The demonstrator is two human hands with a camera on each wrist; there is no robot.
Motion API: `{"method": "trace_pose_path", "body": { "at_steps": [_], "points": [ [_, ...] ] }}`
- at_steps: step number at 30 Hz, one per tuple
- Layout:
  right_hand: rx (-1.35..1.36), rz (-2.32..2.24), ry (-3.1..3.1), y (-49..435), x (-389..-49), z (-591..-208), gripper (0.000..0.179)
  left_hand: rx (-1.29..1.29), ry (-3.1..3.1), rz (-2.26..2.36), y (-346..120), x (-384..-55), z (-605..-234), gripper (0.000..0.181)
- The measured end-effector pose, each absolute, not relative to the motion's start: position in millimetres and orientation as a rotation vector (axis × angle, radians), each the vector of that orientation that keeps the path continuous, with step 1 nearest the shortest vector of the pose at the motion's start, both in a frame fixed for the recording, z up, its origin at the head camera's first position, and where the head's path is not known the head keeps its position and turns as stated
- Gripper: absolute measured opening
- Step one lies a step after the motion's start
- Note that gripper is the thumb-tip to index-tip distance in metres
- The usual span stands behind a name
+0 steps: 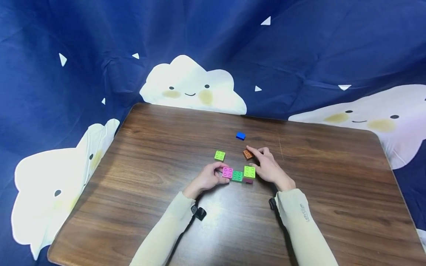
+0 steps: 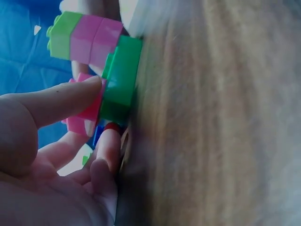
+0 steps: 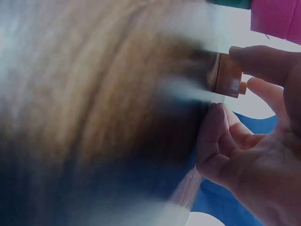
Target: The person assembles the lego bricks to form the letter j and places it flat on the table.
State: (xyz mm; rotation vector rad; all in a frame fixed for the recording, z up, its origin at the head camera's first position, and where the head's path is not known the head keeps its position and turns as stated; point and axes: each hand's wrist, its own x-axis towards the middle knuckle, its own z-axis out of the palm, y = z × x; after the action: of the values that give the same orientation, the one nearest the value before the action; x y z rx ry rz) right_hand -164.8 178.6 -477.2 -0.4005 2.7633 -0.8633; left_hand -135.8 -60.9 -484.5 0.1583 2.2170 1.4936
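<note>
My left hand (image 1: 208, 178) pinches the pink brick (image 1: 227, 172) at the left end of a joined brick structure, with the thumb against its near side. This brick sits on a long green brick (image 2: 121, 77). At the structure's other end, a lime brick (image 1: 249, 171) tops two stacked magenta bricks (image 2: 95, 37). My right hand (image 1: 270, 168) is around an orange-brown brick (image 1: 247, 154). Its index fingertip meets the brick's far edge, while the thumb lies nearer the structure, seemingly a little apart from the brick.
A loose lime brick (image 1: 219, 155) lies just beyond my left hand. Farther back is a small blue brick (image 1: 240, 136). All rest on a brown wooden table (image 1: 159, 147), with a blue cloud-patterned curtain (image 1: 283, 55) behind its back edge.
</note>
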Motion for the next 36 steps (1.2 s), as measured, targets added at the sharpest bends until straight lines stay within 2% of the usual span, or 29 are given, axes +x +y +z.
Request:
{"method": "trace_pose_path", "body": {
  "at_steps": [17, 28, 36],
  "points": [
    [-0.386, -0.957, 2.758, 187, -167, -479, 0.035, 0.173, 2.208, 1.490, -64, -138, -484, 0.047],
    [-0.358, -0.999, 2.745, 191, -164, -475, 0.033, 0.191, 2.192, 1.502, -63, -138, -486, 0.046],
    [-0.229, -1.108, 2.677, 204, -163, -475, 0.036, 0.182, 2.179, 1.498, -60, -137, -485, 0.046]
  ]
}}
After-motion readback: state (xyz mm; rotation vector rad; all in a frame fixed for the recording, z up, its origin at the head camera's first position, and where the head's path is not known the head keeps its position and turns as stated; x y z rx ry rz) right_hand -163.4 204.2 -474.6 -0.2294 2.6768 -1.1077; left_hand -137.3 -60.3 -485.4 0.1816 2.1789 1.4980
